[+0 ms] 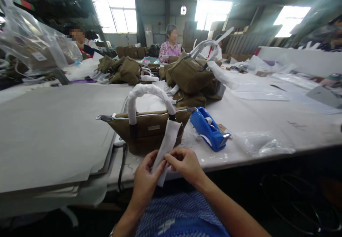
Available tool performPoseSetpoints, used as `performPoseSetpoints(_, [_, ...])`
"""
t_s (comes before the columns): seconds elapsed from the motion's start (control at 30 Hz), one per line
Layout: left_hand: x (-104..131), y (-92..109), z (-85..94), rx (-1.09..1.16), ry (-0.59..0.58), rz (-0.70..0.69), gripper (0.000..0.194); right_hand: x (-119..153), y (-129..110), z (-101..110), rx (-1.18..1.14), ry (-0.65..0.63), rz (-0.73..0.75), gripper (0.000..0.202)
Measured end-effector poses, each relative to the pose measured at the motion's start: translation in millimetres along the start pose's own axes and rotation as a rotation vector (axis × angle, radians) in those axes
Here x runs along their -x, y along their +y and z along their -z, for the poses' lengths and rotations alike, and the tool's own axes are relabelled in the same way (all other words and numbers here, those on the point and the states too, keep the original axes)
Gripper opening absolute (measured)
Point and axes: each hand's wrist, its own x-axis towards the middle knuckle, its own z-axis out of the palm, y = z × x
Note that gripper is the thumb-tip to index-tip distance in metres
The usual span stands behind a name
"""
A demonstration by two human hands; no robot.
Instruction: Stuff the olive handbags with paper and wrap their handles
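An olive-brown handbag (146, 130) stands upright at the table's near edge, its raised handle (149, 90) wrapped in white material. From the handle's right base a white strip (169, 137) hangs down in front of the bag. My left hand (146, 171) is closed around the strip's lower part. My right hand (185, 160) pinches the strip's right edge, its fingertips touching the left thumb. Just right of the bag sits a blue tape dispenser (210, 128).
A stack of large pale sheets (53, 126) covers the table's left side. Behind the handbag lie several more olive bags (191, 73). Clear plastic wrap (263, 142) rests near the front edge at right. A co-worker (170, 48) is across the table.
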Motion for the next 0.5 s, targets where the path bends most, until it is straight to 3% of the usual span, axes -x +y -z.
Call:
performPoseSetpoints(0.17, [4,0,4.7,-0.043,0.005,0.017,0.048,0,-9,7,0.37,0.006,0.052,0.027])
performPoseSetpoints(0.3, [4,8,5.0,0.016,0.025,0.037,0.048,-6,-5,18,0.624,0.076,0.105,0.046])
performPoseSetpoints(0.37, [4,12,3.9,0.079,0.008,0.063,0.049,-12,6,21,0.494,-0.008,-0.002,0.057])
performPoseSetpoints(0.5, [3,12,-0.3,0.258,-0.068,0.17,0.056,-24,37,20,-0.002,-0.27,-0.183,0.075])
